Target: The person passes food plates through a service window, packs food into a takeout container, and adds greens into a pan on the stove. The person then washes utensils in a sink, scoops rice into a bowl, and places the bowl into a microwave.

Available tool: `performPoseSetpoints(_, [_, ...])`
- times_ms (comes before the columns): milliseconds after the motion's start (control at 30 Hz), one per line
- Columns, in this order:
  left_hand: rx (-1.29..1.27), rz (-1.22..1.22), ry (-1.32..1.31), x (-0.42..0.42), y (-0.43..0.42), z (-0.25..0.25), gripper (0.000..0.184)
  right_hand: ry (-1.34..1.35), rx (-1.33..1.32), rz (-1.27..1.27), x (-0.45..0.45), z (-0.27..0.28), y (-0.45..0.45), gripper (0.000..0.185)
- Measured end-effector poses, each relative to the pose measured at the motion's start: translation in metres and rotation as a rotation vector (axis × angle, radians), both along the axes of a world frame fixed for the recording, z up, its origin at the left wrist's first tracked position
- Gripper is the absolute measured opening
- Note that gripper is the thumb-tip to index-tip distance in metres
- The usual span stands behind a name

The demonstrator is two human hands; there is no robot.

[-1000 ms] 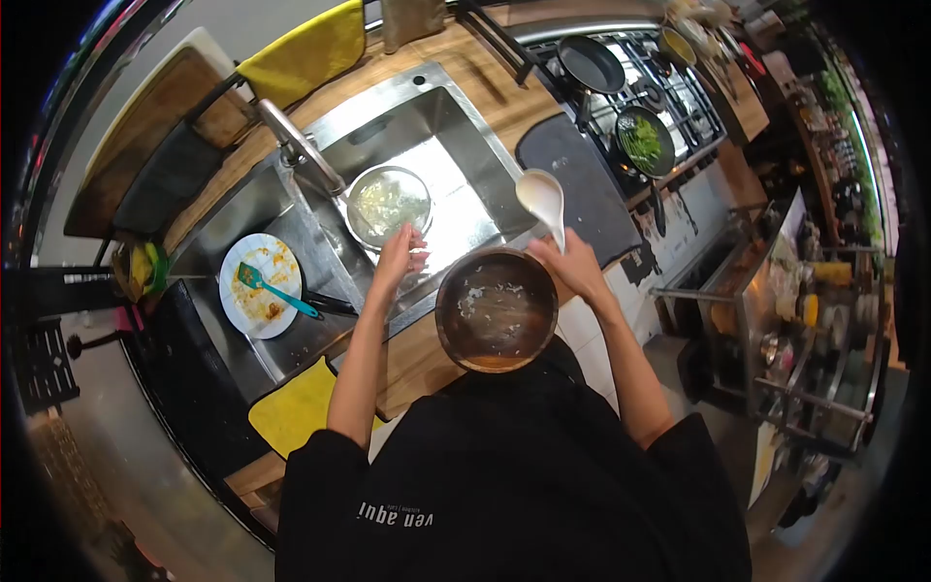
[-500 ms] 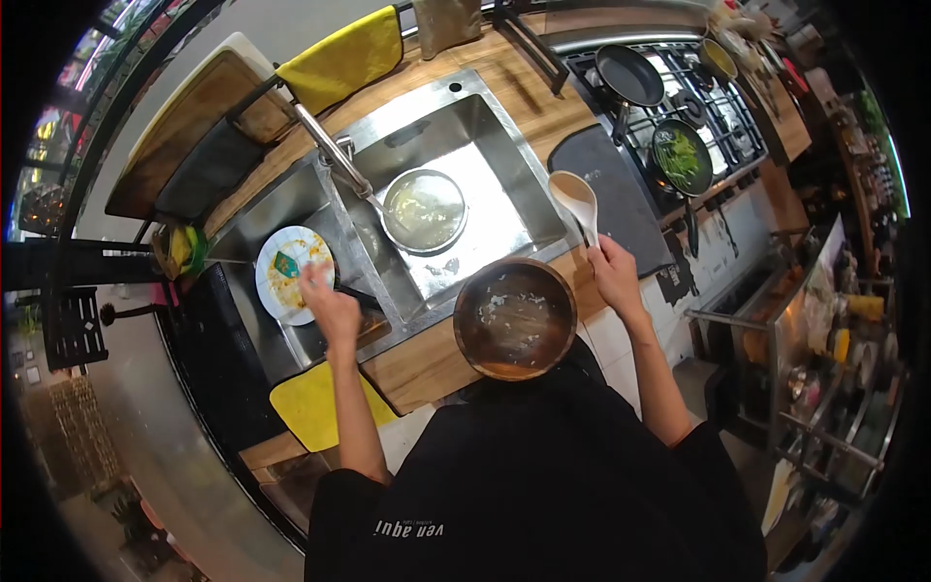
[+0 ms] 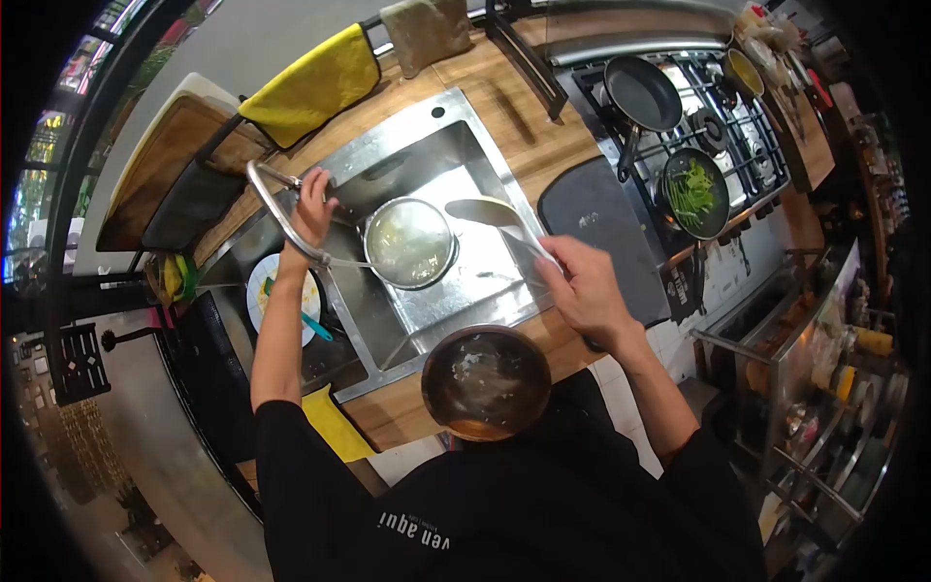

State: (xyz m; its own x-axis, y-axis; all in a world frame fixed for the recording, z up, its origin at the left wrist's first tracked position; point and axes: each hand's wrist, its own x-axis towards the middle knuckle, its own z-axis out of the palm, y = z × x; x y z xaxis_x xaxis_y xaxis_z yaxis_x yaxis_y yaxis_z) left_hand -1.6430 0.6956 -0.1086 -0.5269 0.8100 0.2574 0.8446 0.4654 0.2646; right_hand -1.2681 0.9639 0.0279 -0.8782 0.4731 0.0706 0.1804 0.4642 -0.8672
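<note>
My left hand [image 3: 312, 210] reaches to the faucet [image 3: 278, 209], its fingers extended and thumb apart beside the tap's base. Whether the fingertips touch the lever, I cannot tell. In my right hand [image 3: 588, 294] is a large spoon [image 3: 485, 212], its bowl held over the sink's right basin. Below the spout, a round metal pot [image 3: 410, 242] with cloudy liquid stands in that basin. The left basin holds a food-smeared plate [image 3: 260, 303], partly behind my left forearm, with a teal-handled utensil [image 3: 316, 327]. A wooden bowl [image 3: 486, 382] with white bits sits close to my torso.
Right of the sink lies a dark mat [image 3: 606, 233]. Beyond it, the stove [image 3: 713, 145] carries a pan of green vegetables [image 3: 691, 199] and a dark frying pan [image 3: 643, 94]. A yellow cloth [image 3: 312, 87] hangs behind the sink; cutting boards [image 3: 155, 165] lean at the left.
My left hand has gone from the plate up to the faucet, and the teal handle now shows. My right hand has brought the spoon left and lowered it over the basin.
</note>
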Motion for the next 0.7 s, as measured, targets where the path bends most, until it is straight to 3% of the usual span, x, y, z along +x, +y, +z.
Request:
performPoseSetpoints(67, [-0.016, 0.016, 0.022, -0.003, 0.008, 0.001, 0.048, 0.075, 0.117, 0.019, -0.011, 0.037, 0.01, 0.018])
performPoseSetpoints(167, [0.009, -0.079, 0.204, -0.029, -0.001, -0.029, 0.045, 0.243, 0.098, -0.134, -0.028, 0.005, 0.01, 0.018])
performPoseSetpoints(200, [0.07, -0.129, 0.197, -0.04, -0.001, -0.033, 0.039, 0.149, 0.25, -0.079, -0.031, -0.034, 0.015, 0.018])
performPoseSetpoints(233, [-0.003, 0.047, -0.16, -0.047, -0.005, -0.03, 0.036, -0.252, 0.229, 0.061, -0.031, -0.054, 0.017, 0.015])
performPoseSetpoints(267, [-0.014, 0.118, -0.294, -0.049, 0.001, -0.018, 0.036, -0.653, 0.196, 0.198, -0.03, -0.074, 0.016, 0.016])
performPoseSetpoints(333, [-0.011, 0.103, -0.519, -0.06, 0.01, 0.016, 0.039, -0.517, 0.187, 0.316, -0.034, -0.139, 0.0, 0.018])
performPoseSetpoints(367, [0.016, 0.01, -0.614, -0.068, 0.006, 0.026, 0.041, -0.413, 0.078, 0.289, -0.041, -0.12, -0.01, 0.019])
performPoseSetpoints(400, [0.159, -0.063, -0.568, -0.089, -0.004, 0.001, 0.042, -0.515, -0.034, 0.25, -0.052, -0.155, -0.025, 0.022])
performPoseSetpoints(433, [0.395, 0.318, -1.283, -0.096, 0.003, -0.003, 0.042, -0.525, -0.22, 0.214, -0.063, -0.165, -0.037, 0.025])
performPoseSetpoints(467, [0.401, 0.211, -0.96, -0.048, 0.017, 0.02, 0.043, -0.397, -0.252, 0.205, -0.068, -0.155, -0.04, 0.027])
performPoseSetpoints(500, [0.08, 0.109, -0.084, -0.086, 0.001, -0.023, 0.045, -0.308, -0.246, 0.256, -0.089, -0.222, -0.057, 0.024])
performPoseSetpoints(533, [0.136, 0.129, -0.009, -0.08, -0.01, -0.033, 0.045, -0.434, -0.178, 0.258, -0.095, -0.202, -0.056, 0.021])
performPoseSetpoints(567, [0.164, 0.149, 0.02, -0.073, -0.037, -0.047, 0.044, -0.329, -0.16, 0.204, -0.099, -0.213, -0.066, 0.023])
performPoseSetpoints(600, [0.17, 0.172, 0.075, -0.072, -0.068, -0.066, 0.044, -0.418, -0.191, 0.148, -0.085, -0.167, -0.062, 0.036])
performPoseSetpoints(633, [0.167, 0.205, 0.138, -0.072, -0.095, -0.083, 0.044, -0.299, -0.016, 0.049, -0.067, -0.148, -0.067, 0.049])
performPoseSetpoints(700, [0.194, 0.324, 0.212, -0.048, -0.143, -0.095, 0.043, -0.351, -0.062, 0.015, -0.001, -0.078, -0.066, 0.063])
